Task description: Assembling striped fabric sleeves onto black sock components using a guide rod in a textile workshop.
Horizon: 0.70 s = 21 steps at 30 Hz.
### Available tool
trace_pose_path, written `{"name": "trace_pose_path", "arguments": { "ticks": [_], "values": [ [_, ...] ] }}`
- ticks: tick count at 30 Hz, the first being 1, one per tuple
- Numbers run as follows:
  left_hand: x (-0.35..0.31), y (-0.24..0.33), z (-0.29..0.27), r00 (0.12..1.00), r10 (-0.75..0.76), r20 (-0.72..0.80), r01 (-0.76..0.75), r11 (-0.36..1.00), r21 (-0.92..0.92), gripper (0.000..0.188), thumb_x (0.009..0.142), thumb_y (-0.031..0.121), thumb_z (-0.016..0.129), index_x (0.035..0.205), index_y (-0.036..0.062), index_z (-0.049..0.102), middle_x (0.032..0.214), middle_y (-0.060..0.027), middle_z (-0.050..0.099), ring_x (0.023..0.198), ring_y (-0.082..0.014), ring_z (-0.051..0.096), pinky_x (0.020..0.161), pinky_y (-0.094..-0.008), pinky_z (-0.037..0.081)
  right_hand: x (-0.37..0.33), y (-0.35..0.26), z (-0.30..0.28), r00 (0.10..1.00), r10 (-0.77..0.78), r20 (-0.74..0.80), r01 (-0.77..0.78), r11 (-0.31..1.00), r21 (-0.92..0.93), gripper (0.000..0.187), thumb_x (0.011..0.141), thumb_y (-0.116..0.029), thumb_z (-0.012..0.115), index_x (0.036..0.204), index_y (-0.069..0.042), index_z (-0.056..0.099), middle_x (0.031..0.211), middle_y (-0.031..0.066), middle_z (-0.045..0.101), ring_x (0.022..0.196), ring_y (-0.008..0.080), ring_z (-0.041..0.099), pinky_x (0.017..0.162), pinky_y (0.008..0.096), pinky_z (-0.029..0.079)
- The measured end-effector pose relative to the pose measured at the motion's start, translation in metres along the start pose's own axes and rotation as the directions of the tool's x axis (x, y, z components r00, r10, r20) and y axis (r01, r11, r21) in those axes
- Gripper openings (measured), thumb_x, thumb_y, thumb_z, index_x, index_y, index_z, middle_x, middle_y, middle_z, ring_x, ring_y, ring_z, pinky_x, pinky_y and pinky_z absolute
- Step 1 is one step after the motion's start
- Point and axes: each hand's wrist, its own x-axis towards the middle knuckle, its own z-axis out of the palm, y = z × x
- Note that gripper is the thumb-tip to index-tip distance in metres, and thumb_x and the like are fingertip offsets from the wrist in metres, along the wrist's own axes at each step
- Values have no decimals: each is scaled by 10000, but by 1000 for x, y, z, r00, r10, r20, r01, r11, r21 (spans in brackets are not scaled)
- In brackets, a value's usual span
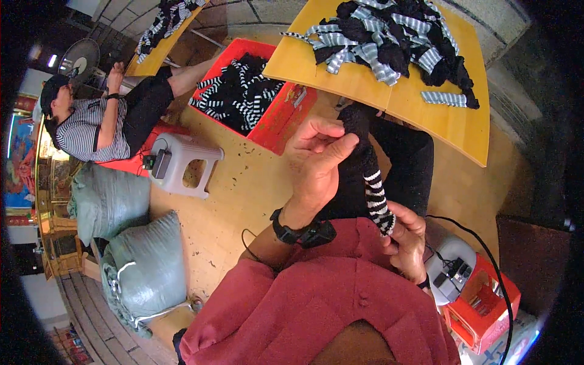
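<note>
A black knitted sock (376, 194) with black-and-white stripes towards its lower end is stretched between my two hands, above my lap. My left hand (317, 159) pinches its plain black upper part between thumb and fingers. At the striped lower tip, my right hand (406, 238) has its fingers closed on the knit. Beyond my hands, a heap of black and grey-striped knit pieces (389, 36) lies on the yellow table (340, 76). One striped piece (447, 99) sits near the table's right side.
A red crate (277, 131) full of striped knit pieces stands left of the table. Another person (91, 125) sits at far left beside a grey plastic stool (185, 161). Stuffed sacks (149, 271) lie at lower left. A red crate (486, 298) and a black cable (486, 243) are at my right.
</note>
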Motion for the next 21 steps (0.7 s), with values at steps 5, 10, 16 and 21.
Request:
{"name": "trace_pose_path", "arguments": {
  "ticks": [5,10,16,21],
  "values": [
    [5,11,8,997,-49,64,52,997,-48,200,753,-39,646,932,4,567,890,-35,581,804,-88,550,745,-208,441,9,8,-3,837,-534,120,471,590,-656,329,802,87,499,1111,6,580,975,95,652,786,149,624,693,236,482],
    [8,14,-1,997,-68,47,63,994,85,262,810,8,602,1065,-27,554,946,-71,609,847,-117,574,776,-235,459,8,5,1,788,-586,189,497,424,-757,345,776,113,503,1101,24,579,967,124,654,807,150,631,714,243,479],
    [8,11,-6,997,-68,24,70,991,-113,203,820,46,607,1000,-38,569,924,-83,619,821,-129,586,752,-253,479,9,7,11,755,-627,192,462,300,-835,355,746,126,492,1076,33,584,920,142,654,798,154,633,695,243,478],
    [4,6,-6,992,-110,64,117,987,-109,171,818,38,606,974,-25,578,914,-73,622,815,-121,586,750,-244,477,11,7,5,763,-611,209,512,375,-773,353,762,90,482,1100,34,568,894,122,654,743,134,622,661,239,470]
  ]
}}
